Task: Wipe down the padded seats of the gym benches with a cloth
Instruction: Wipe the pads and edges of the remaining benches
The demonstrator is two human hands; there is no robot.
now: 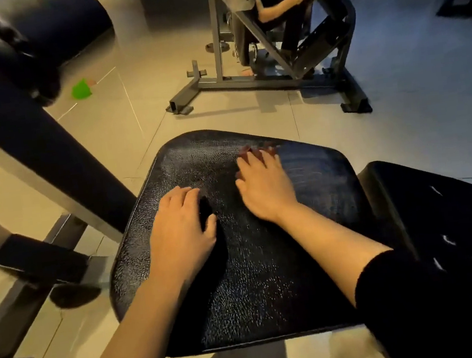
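Both palms lie on the seat (268, 263): my left hand (180, 232) flat and braced, my right hand (265, 187) spread, fingertips blurred. No cloth shows under either; I'd sweep in overlapping strokes to the edges.

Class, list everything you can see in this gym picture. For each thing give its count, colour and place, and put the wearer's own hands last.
Padded seat: one, black, centre, under both hands.
Second pad: one, black, right, beside the seat.
Cloth: one, reddish and blurred, only an edge showing under the right fingertips.
Angled padded bench: one, black on a grey frame, left.
Weight machine: one, grey and black, on the floor at the top right.
Another person: one, dark clothes, seated at that machine.
Green object: one, on the floor, upper left; too blurred to name.
Tiled floor: beige.
Left hand: flat on the seat.
Right hand: pressing the cloth onto the seat.
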